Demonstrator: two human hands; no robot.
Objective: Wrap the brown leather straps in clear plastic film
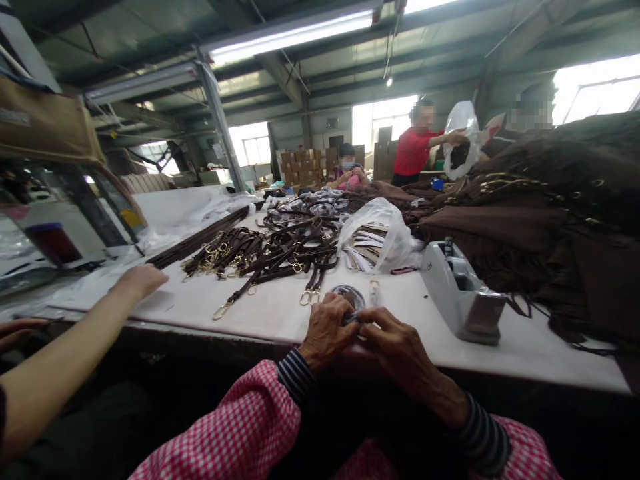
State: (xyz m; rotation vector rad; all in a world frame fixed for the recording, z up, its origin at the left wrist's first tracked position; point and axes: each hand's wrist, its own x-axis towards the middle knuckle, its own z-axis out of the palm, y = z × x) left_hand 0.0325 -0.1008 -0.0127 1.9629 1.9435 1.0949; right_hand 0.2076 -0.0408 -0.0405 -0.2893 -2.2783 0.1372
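Note:
At the front edge of the white table [280, 313], both my hands are closed on a coiled strap [354, 295], dark brown and seemingly wrapped in clear plastic. My left hand [329, 328] grips its near left side. The fingers of my right hand [395, 341] pinch at its near right edge, partly hiding it. Just beyond my right hand lies a small clear packet [375, 292] with a gold-coloured bit. Brown straps with gold clasps [309, 293] lie a little farther to the left. A grey tape dispenser [465, 300] stands to the right.
A clear bag of paper strips [367, 245] sits behind the coil. Brown fabric [480, 233] is heaped at right. More straps [225, 253] cover the table's middle. A co-worker's arm [100, 327] reaches in from the left. Two people [413, 157] are across the table.

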